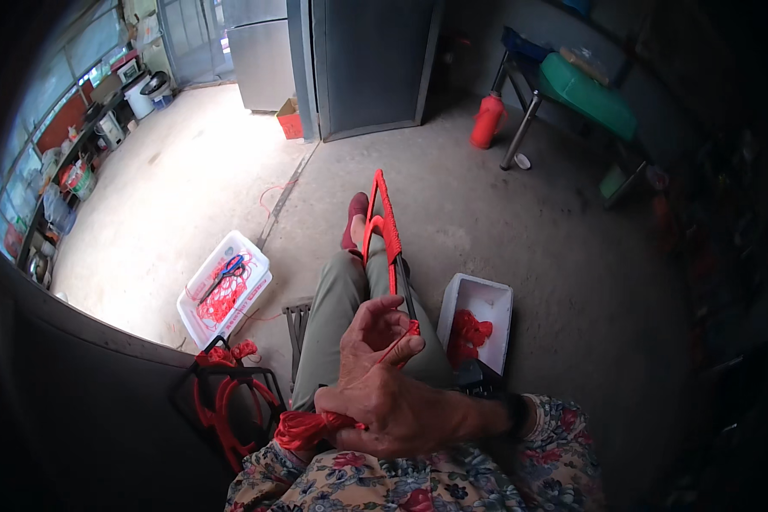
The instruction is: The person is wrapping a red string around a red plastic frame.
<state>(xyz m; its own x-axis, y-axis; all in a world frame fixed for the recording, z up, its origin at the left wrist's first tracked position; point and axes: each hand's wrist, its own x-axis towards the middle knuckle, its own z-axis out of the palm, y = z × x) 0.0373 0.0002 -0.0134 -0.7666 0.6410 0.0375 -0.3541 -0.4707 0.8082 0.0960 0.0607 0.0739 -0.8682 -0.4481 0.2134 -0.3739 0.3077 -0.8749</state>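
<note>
My left hand (369,334) is closed around the black bar of a narrow frame (387,224), which points away over my knees. Red cord is wound over the frame's far part, and bare black bar shows nearer my fingers. My right hand (392,416) crosses in front of the left wrist with its fingers curled in. A bundle of red cord (303,430) sticks out of its left side. One thin red strand runs up by my left thumb to a small red winding (414,328) on the bar. My right fingertips are partly hidden.
Left of my legs is a white tray (260,286) with red cord and blue-handled scissors (233,265). A white box (488,299) with red cord stands at right. Black and red frames (230,392) lean at lower left. Farther off are a red bottle (488,121) and a green-topped stand (584,94).
</note>
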